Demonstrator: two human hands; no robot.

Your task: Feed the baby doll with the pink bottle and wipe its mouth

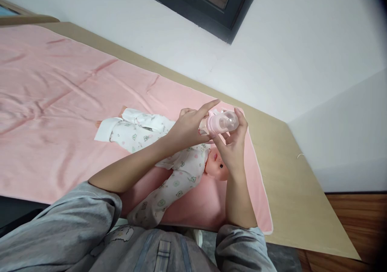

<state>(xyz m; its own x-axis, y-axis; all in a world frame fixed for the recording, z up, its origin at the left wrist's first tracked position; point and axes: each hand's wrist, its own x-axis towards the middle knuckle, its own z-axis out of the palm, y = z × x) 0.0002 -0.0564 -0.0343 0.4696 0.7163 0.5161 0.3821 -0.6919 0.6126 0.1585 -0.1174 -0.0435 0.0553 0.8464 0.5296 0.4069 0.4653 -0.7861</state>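
A baby bottle (214,124) with a pink collar and a clear domed cap (229,121) is held up over the head of a doll. My left hand (189,129) wraps round the bottle's body, its index finger stretched along the top. On the cap end, my right hand (236,141) has its fingers and thumb round the clear dome. Below both hands lies the doll (215,165) on its back, dressed in a white patterned suit (181,175). My right hand and wrist hide part of its head.
Under the doll a pink blanket (60,102) with creases covers much of the tan table (281,163). A white wall (302,54) with a dark-framed window (225,26) rises behind. Wooden flooring (356,215) shows past the table's right edge.
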